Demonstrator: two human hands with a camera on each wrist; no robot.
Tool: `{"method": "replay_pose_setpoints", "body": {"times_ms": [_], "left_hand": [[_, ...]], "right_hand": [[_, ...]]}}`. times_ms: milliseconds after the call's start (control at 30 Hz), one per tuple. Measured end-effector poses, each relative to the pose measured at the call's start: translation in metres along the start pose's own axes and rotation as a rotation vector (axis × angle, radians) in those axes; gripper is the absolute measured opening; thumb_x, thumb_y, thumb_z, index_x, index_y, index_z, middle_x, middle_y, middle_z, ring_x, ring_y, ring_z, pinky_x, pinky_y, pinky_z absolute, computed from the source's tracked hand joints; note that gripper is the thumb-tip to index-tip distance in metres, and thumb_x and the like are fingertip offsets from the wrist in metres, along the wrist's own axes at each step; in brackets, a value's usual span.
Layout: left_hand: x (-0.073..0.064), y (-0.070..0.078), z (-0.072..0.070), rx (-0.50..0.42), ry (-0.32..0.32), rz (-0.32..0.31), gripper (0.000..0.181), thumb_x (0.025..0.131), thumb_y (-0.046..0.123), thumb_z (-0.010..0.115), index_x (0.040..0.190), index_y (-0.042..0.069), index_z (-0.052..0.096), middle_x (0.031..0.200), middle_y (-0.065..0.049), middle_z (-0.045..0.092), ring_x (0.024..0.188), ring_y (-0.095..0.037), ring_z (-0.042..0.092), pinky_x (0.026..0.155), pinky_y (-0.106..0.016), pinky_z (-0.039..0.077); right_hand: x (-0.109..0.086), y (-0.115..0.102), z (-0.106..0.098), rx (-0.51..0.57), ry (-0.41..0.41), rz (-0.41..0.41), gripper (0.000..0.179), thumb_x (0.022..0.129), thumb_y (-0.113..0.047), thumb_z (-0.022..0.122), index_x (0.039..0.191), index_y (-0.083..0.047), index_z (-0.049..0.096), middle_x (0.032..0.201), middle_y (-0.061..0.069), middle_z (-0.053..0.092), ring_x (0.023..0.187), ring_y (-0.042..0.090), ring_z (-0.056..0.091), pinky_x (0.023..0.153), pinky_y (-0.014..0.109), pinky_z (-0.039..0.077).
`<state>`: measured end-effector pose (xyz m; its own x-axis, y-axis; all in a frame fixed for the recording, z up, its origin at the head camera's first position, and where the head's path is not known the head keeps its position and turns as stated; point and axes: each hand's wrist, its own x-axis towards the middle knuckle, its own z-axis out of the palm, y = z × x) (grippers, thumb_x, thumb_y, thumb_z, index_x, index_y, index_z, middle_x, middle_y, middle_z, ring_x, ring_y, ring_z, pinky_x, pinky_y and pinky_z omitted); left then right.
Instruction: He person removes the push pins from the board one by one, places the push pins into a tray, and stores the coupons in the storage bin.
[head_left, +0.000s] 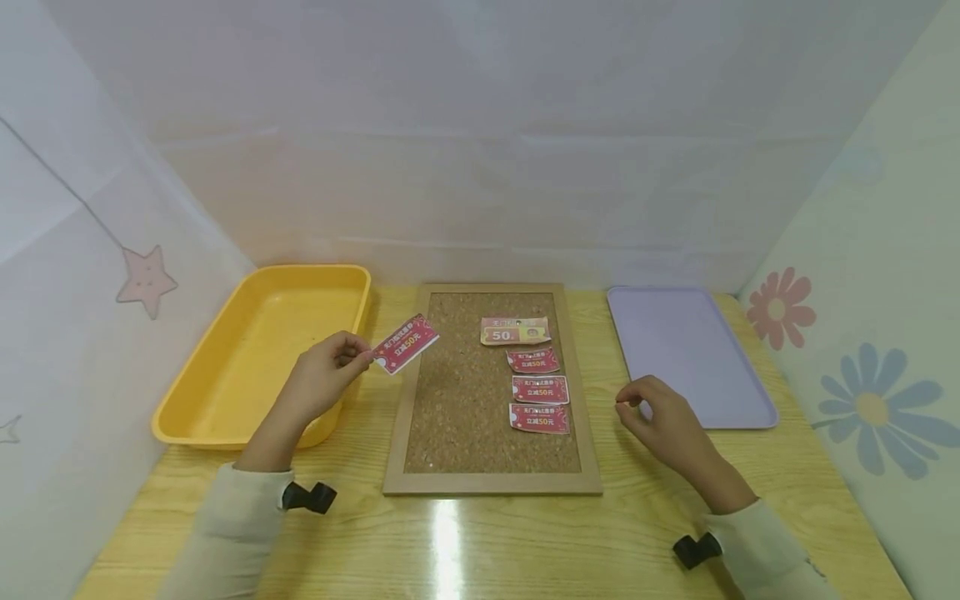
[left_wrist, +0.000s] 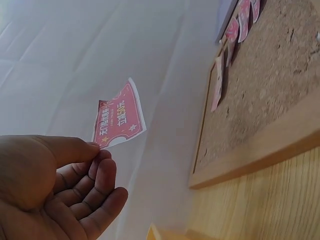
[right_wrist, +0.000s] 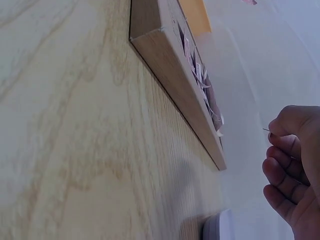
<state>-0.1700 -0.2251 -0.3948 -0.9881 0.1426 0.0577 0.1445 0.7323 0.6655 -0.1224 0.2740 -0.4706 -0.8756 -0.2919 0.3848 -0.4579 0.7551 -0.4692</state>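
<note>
My left hand [head_left: 324,377] pinches a red paper coupon [head_left: 406,343] by its near corner, between thumb and fingertip. The coupon is held up over the left edge of the framed cork board [head_left: 457,392]; its printed face shows in the left wrist view. To the right of the board, my right hand [head_left: 663,417] pinches a thin pin [right_wrist: 266,130], whose metal point sticks out past the fingertips; its head is hidden by the fingers. On the board's right half, an orange-pink coupon [head_left: 515,332] sits above several red coupons [head_left: 540,390] in a column.
A deep yellow tray [head_left: 202,439] stands to the left, partly behind my left forearm. At the right lies a flat lilac tray [head_left: 690,350], near my right hand. The wooden table [head_left: 360,550] meets white cloth walls [head_left: 480,208] at the back and sides.
</note>
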Motion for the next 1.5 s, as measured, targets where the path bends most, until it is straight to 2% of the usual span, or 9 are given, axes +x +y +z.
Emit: {"method": "replay_pose_setpoints", "body": {"times_ms": [467, 700, 967, 1233, 1500], "left_hand": [[-0.012, -0.029, -0.03, -0.028, 0.08, -0.1, 0.05, 0.097, 0.053, 0.049, 0.116, 0.009, 0.056, 0.107, -0.009, 0.065, 0.102, -0.028, 0.059, 0.078, -0.04, 0.046], [-0.018, -0.047, -0.042, 0.003, 0.14, -0.137, 0.051, 0.097, 0.055, 0.048, 0.118, 0.009, 0.056, 0.108, -0.01, 0.066, 0.106, -0.03, 0.059, 0.079, -0.041, 0.046], [-0.023, -0.064, -0.049, -0.016, 0.172, -0.187, 0.055, 0.098, 0.055, 0.045, 0.12, 0.006, 0.055, 0.11, -0.014, 0.065, 0.11, -0.035, 0.058, 0.082, -0.047, 0.046], [-0.031, -0.074, -0.05, -0.011, 0.186, -0.249, 0.055, 0.098, 0.053, 0.045, 0.121, 0.004, 0.054, 0.11, -0.016, 0.065, 0.11, -0.036, 0.057, 0.079, -0.042, 0.044], [-0.032, -0.083, -0.054, -0.004, 0.194, -0.281, 0.055, 0.099, 0.053, 0.044, 0.121, 0.004, 0.055, 0.112, -0.018, 0.065, 0.112, -0.039, 0.055, 0.079, -0.047, 0.043]], "right_hand": [[0.0, 0.011, -0.005, -0.03, 0.048, 0.028, 0.008, 0.089, -0.012, 0.07, 0.096, -0.013, 0.066, 0.094, -0.003, 0.061, 0.085, 0.015, 0.058, 0.073, 0.041, 0.05], [-0.001, 0.02, -0.009, -0.047, 0.055, 0.059, 0.009, 0.09, -0.012, 0.069, 0.098, -0.011, 0.066, 0.094, 0.0, 0.061, 0.085, 0.019, 0.058, 0.071, 0.042, 0.049], [-0.003, 0.032, -0.01, -0.064, 0.066, 0.105, 0.007, 0.09, -0.013, 0.068, 0.096, -0.01, 0.067, 0.093, 0.002, 0.061, 0.085, 0.02, 0.058, 0.072, 0.042, 0.048], [-0.007, 0.041, -0.009, -0.066, 0.054, 0.136, 0.007, 0.09, -0.013, 0.068, 0.095, -0.008, 0.068, 0.093, 0.004, 0.061, 0.085, 0.023, 0.058, 0.072, 0.044, 0.047], [-0.009, 0.046, -0.012, -0.084, 0.046, 0.192, 0.008, 0.09, -0.013, 0.067, 0.094, -0.006, 0.068, 0.094, 0.007, 0.061, 0.086, 0.026, 0.058, 0.074, 0.046, 0.046]]}}
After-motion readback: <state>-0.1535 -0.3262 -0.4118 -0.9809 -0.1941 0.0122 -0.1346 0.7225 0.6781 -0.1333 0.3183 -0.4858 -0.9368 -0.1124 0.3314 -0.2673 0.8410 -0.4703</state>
